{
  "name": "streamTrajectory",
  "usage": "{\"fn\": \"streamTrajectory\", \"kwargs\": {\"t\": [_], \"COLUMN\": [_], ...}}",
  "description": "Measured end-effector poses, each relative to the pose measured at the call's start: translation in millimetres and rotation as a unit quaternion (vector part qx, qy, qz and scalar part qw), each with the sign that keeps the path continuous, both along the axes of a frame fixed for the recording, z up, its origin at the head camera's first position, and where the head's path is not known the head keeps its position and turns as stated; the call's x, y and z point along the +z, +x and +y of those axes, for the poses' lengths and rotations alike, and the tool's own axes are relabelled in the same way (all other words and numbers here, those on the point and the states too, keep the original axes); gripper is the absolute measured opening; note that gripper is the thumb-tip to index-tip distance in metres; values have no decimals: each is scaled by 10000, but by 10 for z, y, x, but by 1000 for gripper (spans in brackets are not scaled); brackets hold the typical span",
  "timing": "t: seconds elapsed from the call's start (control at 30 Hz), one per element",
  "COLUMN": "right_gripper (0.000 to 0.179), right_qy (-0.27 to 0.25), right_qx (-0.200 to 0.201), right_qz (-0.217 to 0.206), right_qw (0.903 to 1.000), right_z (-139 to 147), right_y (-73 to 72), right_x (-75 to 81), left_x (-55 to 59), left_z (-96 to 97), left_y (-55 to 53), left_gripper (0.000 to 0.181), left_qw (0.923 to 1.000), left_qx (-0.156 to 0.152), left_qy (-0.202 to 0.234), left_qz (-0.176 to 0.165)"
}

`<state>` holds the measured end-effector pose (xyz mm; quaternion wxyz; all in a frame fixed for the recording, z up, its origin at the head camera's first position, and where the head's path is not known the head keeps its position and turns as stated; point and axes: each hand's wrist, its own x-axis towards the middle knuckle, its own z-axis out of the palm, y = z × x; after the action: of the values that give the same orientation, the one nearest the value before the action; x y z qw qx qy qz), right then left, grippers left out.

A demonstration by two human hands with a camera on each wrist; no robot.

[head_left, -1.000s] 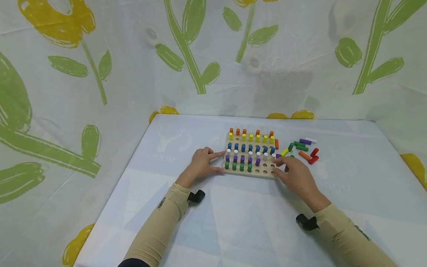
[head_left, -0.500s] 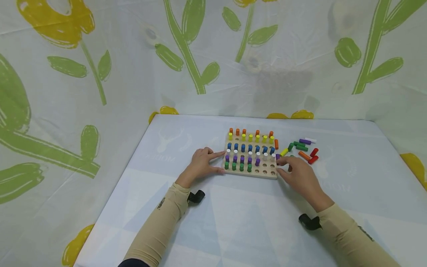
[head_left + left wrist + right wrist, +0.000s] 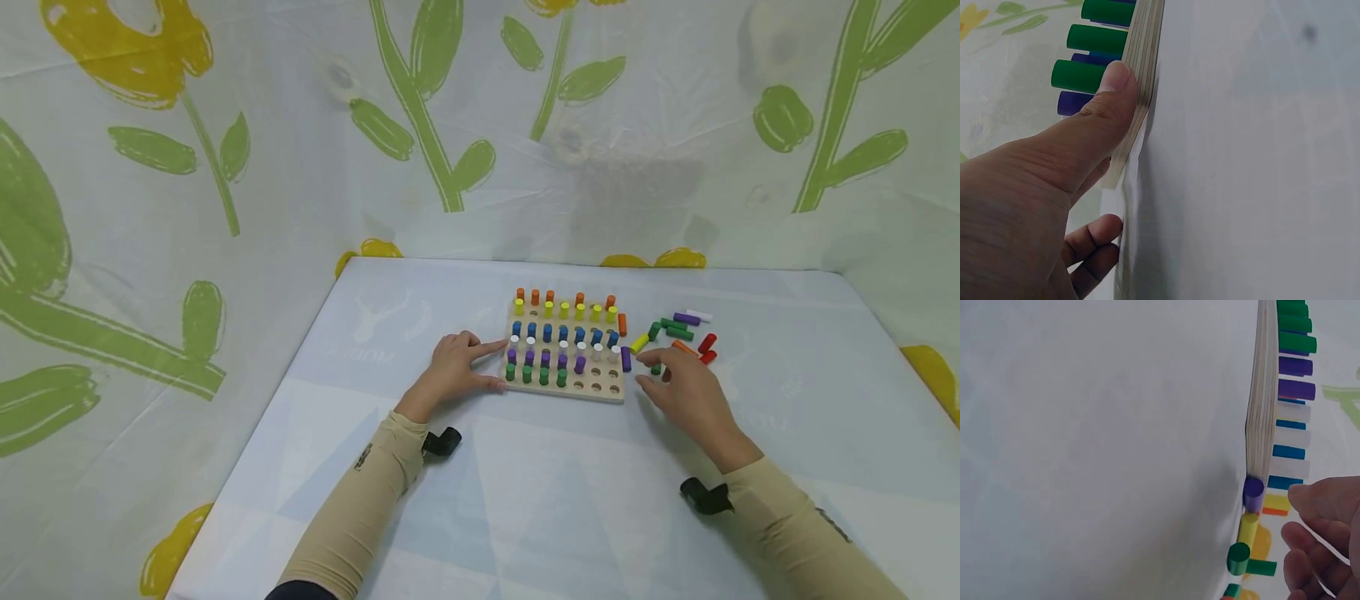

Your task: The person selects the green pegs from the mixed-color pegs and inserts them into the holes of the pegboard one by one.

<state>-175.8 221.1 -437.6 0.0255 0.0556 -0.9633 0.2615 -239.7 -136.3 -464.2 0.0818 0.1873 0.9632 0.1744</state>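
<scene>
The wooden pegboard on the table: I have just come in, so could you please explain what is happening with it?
Someone's left hand touches the left edge of the wooden pegboard. The right hand, with nothing visible in its grip, is just beyond the right edge, close to a purple peg lying there. Standing pegs fill the board in rows by colour, but several holes at its near right corner have none. More loose pegs lie scattered to the right.
</scene>
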Motion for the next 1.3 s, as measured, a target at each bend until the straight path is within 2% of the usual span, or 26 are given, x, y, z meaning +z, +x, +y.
{"fn": "streamTrajectory", "kwargs": {"t": [0.57,0.87,1.3], "right_gripper": [40,57,61], "right_qy": [73,232,287], "right_qx": [-65,-137,90], "right_qz": [-299,-607,-810], "right_qw": [9995,9978,9963], "right_z": [141,198,265], "right_y": [-108,-177,-292], "right_x": [-36,-41,-67], "left_x": [12,13,-13], "left_z": [2,2,-7], "left_y": [11,11,-5], "left_gripper": [81,81,82], "left_qw": [10000,10000,10000], "left_qx": [7,15,36], "left_qy": [-14,29,16], "left_qz": [-15,-13,-61]}}
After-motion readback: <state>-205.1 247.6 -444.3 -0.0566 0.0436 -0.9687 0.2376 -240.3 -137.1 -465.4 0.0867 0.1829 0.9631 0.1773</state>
